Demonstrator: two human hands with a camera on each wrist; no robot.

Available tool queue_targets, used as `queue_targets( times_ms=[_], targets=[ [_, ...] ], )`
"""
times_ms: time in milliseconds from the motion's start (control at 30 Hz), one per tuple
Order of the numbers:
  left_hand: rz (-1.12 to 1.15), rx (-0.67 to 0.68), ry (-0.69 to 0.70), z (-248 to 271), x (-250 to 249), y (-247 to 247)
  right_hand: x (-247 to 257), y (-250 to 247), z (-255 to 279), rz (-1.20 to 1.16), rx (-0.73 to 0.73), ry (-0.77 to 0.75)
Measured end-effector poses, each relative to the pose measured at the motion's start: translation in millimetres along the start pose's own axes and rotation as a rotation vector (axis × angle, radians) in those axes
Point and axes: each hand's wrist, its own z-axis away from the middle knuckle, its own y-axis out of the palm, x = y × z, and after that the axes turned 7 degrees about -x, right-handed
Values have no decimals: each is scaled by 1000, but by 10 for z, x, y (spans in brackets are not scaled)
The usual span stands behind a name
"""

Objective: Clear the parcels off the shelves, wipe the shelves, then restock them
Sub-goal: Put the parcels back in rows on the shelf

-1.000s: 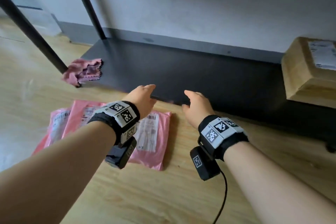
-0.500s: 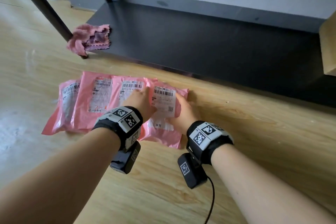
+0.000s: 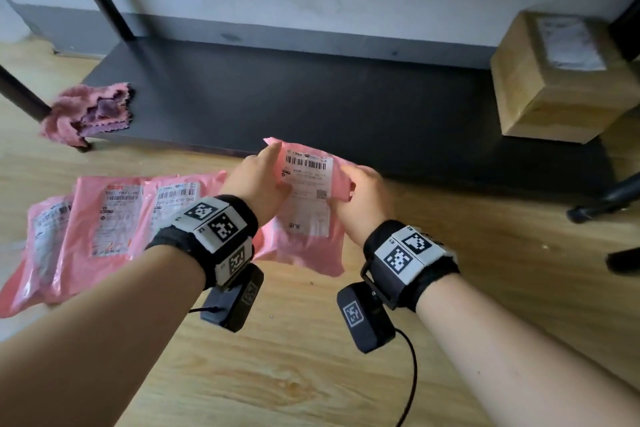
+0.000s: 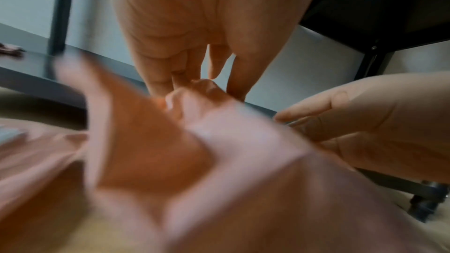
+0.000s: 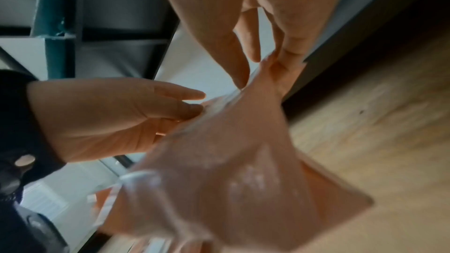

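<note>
A pink mailer parcel (image 3: pixel 308 204) with a white barcode label hangs lifted above the wooden floor, just in front of the black bottom shelf (image 3: pixel 311 104). My left hand (image 3: pixel 258 184) pinches its left edge and my right hand (image 3: pixel 360 196) grips its right edge. The parcel fills both wrist views, blurred (image 4: pixel 194 151) (image 5: pixel 231 161). Three more pink parcels (image 3: pixel 114 218) lie overlapping on the floor to the left. A cardboard box (image 3: pixel 554 76) stands at the shelf's right end.
A crumpled pink cloth (image 3: pixel 88 111) lies on the shelf's front left corner beside a black upright post (image 3: pixel 20 94). A grey wall runs behind the shelf. Dark chair-base legs (image 3: pixel 606 201) reach in from the right over the floor.
My hands came back from the shelf edge down to the parcels, took hold of the rightmost pink parcel and lifted it off the floor toward the shelf.
</note>
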Motion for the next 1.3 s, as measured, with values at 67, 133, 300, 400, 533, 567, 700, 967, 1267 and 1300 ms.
queue_targets(
  times_ms=[67,133,300,400,533,567,700,967,1267,1300],
  targets=[
    [26,4,32,-137,-259,37,-112,-236,-136,56,-36,2],
    [99,-10,56,-226,-489,66,-212,-438,-225,105,-64,-49],
    [133,-102,162,-322,-854,75,-357,-751,-380,0,-167,-80],
    [156,-156,188,-393,-1040,12,-388,-902,-452,-98,-187,-113],
    [119,-226,245,-421,-1234,-22,-398,-1120,-527,-120,-278,-169],
    [91,-220,267,-435,-1270,0,-414,-1142,-566,-103,-307,-182],
    [-13,-83,312,-601,-1373,179,-530,-1199,-814,101,-279,-195],
    [-241,194,344,-560,-1351,774,-841,-979,-714,477,50,-187],
    [-244,130,382,-1056,-1598,939,-1038,-1166,-1274,631,116,-112],
    [-247,108,384,-1114,-1652,934,-1050,-1197,-1385,644,116,-95]
  ],
)
